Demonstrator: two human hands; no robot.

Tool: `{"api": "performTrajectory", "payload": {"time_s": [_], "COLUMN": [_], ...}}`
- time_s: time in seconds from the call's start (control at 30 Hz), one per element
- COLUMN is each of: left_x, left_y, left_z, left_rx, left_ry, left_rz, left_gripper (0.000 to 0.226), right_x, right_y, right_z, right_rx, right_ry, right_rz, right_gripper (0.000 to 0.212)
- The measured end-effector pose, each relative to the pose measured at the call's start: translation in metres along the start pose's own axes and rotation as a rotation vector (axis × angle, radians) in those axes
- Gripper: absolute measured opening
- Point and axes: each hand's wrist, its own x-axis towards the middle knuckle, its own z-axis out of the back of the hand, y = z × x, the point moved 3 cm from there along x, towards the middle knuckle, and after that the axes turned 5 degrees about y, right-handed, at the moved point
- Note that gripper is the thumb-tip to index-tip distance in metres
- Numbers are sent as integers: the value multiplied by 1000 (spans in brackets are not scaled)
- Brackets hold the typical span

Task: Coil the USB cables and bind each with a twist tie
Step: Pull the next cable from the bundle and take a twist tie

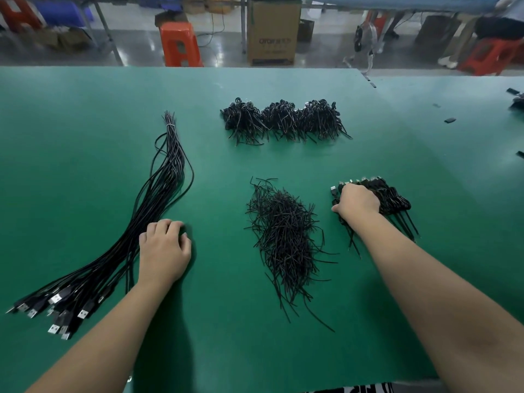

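The left hand (164,248) lies palm-down on the green table mat (85,114), fingers loosely curled, its fingertips touching the near strands of a long bundle of uncoiled USB cables (158,194); it grips nothing. That bundle is black, smooth and thin, tied at its far end with a pale twist tie (170,125), and fans out toward the near-left edge, where the silver USB plugs (56,299) lie scattered.

The right hand (357,201) reaches across to the right and presses down on a small row of coiled cables (394,199). Whether its fingers curl round them cannot be told, since the back of the hand hides them. Loose cable tails stick out from under the wrist.

Between the 2 hands sits a tangled heap of black twist ties (285,239), wiry and short. Farther back, 3 clumps of finished coiled cables (283,120) lie side by side.

Beyond the mat stand an orange plastic stool (180,43) and a brown cardboard box (272,32) on a grey floor.
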Motion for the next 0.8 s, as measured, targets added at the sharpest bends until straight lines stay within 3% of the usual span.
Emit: {"api": "performTrajectory", "payload": {"time_s": [0.37, 0.6, 0.8], "left_x": [0, -1, -1], "left_y": [0, -2, 0], "left_z": [1, 3, 4], "left_rx": [-10, -16, -11], "left_ry": [-15, -20, -12], "left_rz": [7, 9, 11], "left_gripper": [24, 23, 24], "right_x": [-2, -41, -117], "right_y": [-1, 67, 159], "right_z": [0, 25, -10], "right_rx": [-28, 272, 485], "right_ry": [-83, -219, 64], "right_rz": [31, 330, 627], "right_gripper": [42, 27, 19]}}
